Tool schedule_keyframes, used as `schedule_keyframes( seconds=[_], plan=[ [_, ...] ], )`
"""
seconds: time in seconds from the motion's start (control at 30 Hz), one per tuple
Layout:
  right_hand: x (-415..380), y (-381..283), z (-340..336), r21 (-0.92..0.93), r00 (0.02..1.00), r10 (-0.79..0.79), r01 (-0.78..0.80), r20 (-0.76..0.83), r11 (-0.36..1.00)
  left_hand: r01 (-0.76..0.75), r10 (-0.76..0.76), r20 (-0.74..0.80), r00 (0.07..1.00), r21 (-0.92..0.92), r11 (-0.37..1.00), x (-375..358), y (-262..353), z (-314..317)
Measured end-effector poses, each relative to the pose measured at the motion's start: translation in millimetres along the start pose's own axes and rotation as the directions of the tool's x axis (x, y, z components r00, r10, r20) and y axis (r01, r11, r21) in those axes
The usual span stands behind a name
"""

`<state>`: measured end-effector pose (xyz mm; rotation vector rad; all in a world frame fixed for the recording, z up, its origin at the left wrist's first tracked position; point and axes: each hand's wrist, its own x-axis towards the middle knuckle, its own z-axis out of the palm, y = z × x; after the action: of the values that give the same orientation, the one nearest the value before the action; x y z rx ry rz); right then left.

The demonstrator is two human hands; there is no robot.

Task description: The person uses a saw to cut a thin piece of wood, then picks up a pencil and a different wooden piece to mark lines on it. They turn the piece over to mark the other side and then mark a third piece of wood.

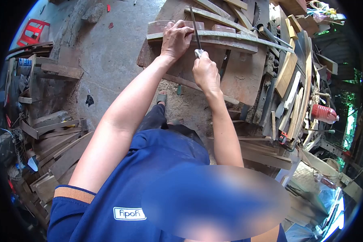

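My right hand is closed round the pale handle of what looks like a handsaw. Its long thin blade shows almost edge-on and crosses a long wooden strip. Just left of the blade, my left hand grips this strip with bent fingers. Some of the fingertips are hidden behind the wood. Under the strip lie a thicker reddish-brown board and the brown wooden workbench. Whether the blade has cut into the strip cannot be made out.
Several boards and offcuts are heaped along the right, with a red plastic bottle beyond them. More scrap wood is stacked at the left. A red plastic stool is at the far left. Sawdust covers the floor by my feet.
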<state>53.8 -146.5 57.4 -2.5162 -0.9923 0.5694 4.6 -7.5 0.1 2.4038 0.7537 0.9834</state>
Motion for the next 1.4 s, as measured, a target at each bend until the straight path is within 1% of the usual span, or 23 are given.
schedule_keyframes(
  seconds=[0.03, 0.1, 0.17, 0.27, 0.3, 0.37, 0.43, 0.47, 0.5, 0.57, 0.63, 0.7, 0.77, 0.83, 0.9, 0.97, 1.03, 1.07, 1.2, 1.3, 1.33, 1.4],
  plan=[
    [-3, 1, 2, -0.013, 1.0, -0.001, 0.001, 0.001, 1.0, 0.007, -0.006, -0.006, 1.0, 0.012, 1.0, -2, 1, -2],
    [25, -2, 5, 0.022, 0.998, -0.06, 0.061, -0.034, 0.998, 0.037, -0.037, 0.03, 0.999, 0.002, 0.999, -1, 1, -2],
    [48, -12, 8, 0.018, 1.0, -0.007, 0.007, -0.025, 1.0, 0.034, -0.033, 0.017, 0.999, -0.011, 0.999, 0, 0, 0],
    [21, -6, 5, 0.041, 0.999, -0.024, 0.026, -0.031, 0.999, 0.014, -0.013, 0.042, 0.999, -0.017, 1.0, 1, -2, -3],
    [6, -2, 4, 0.019, 1.0, 0.0, 0.0, 0.004, 1.0, 0.015, -0.014, 0.037, 0.999, -0.016, 1.0, 0, -3, -3],
    [-11, 2, 1, -0.013, 0.999, 0.032, -0.032, 0.024, 0.999, 0.029, -0.029, 0.026, 0.999, 0.013, 1.0, -1, 0, -1],
    [7, -1, 0, 0.018, 1.0, -0.005, 0.005, -0.008, 1.0, 0.011, -0.012, 0.025, 1.0, 0.021, 1.0, -3, 1, -2],
    [22, -4, 1, 0.028, 1.0, -0.027, 0.027, -0.016, 0.999, 0.028, -0.029, 0.031, 0.999, 0.017, 0.999, -2, 2, -1],
    [35, -12, 1, 0.043, 1.0, -0.005, 0.006, -0.004, 0.999, 0.045, -0.046, 0.031, 0.998, 0.016, 0.999, 0, 1, -1],
    [38, -15, 5, 0.028, 0.999, 0.009, -0.008, -0.031, 1.0, 0.031, -0.031, 0.023, 0.999, 0.019, 0.999, 2, 0, -3],
    [19, -7, 4, 0.02, 1.0, 0.005, -0.005, -0.014, 1.0, 0.014, -0.013, 0.053, 0.999, -0.018, 1.0, 1, -3, -3],
    [-7, 1, 4, 0.016, 1.0, 0.015, -0.015, 0.004, 1.0, 0.026, -0.025, 0.046, 0.999, -0.02, 0.999, 0, -2, 0],
    [-4, 0, 2, 0.01, 1.0, 0.009, -0.009, 0.004, 1.0, 0.013, -0.013, 0.006, 1.0, 0.007, 1.0, -2, -2, 0],
    [21, -6, 1, 0.023, 0.999, -0.03, 0.031, -0.02, 0.999, 0.004, -0.005, 0.024, 1.0, 0.008, 1.0, -3, 0, -1],
    [41, -19, 1, 0.03, 0.999, 0.044, -0.044, 0.001, 0.999, 0.034, -0.034, 0.044, 0.998, -0.005, 0.999, 0, -1, -2],
    [30, -15, 3, 0.046, 0.999, 0.039, -0.038, -0.01, 0.998, 0.015, -0.015, 0.043, 0.999, 0.018, 1.0, 1, -1, -4],
    [5, -2, 5, 0.037, 1.0, 0.016, -0.016, 0.01, 0.999, -0.026, 0.025, 0.042, 0.999, 0.01, 1.0, 0, -3, -5],
    [-9, 0, 2, 0.017, 0.999, 0.034, -0.035, 0.026, 0.999, -0.021, 0.021, 0.019, 1.0, 0.027, 0.999, -1, -1, -4],
    [21, -3, 4, 0.052, 0.999, -0.029, 0.03, -0.018, 0.998, 0.007, -0.007, 0.022, 1.0, 0.01, 1.0, -1, -3, -1],
    [42, -17, 6, 0.05, 0.999, 0.008, -0.006, -0.042, 0.999, 0.005, -0.005, 0.04, 0.999, -0.008, 1.0, 1, -4, -2],
    [39, -15, 5, 0.047, 0.999, 0.003, -0.001, -0.044, 0.999, -0.011, 0.011, 0.039, 0.999, 0.002, 1.0, 0, -4, -4],
    [18, -10, 4, 0.039, 1.0, 0.026, -0.027, 0.006, 0.999, -0.016, 0.016, 0.034, 0.999, -0.003, 1.0, 2, -6, -6]
  ],
)
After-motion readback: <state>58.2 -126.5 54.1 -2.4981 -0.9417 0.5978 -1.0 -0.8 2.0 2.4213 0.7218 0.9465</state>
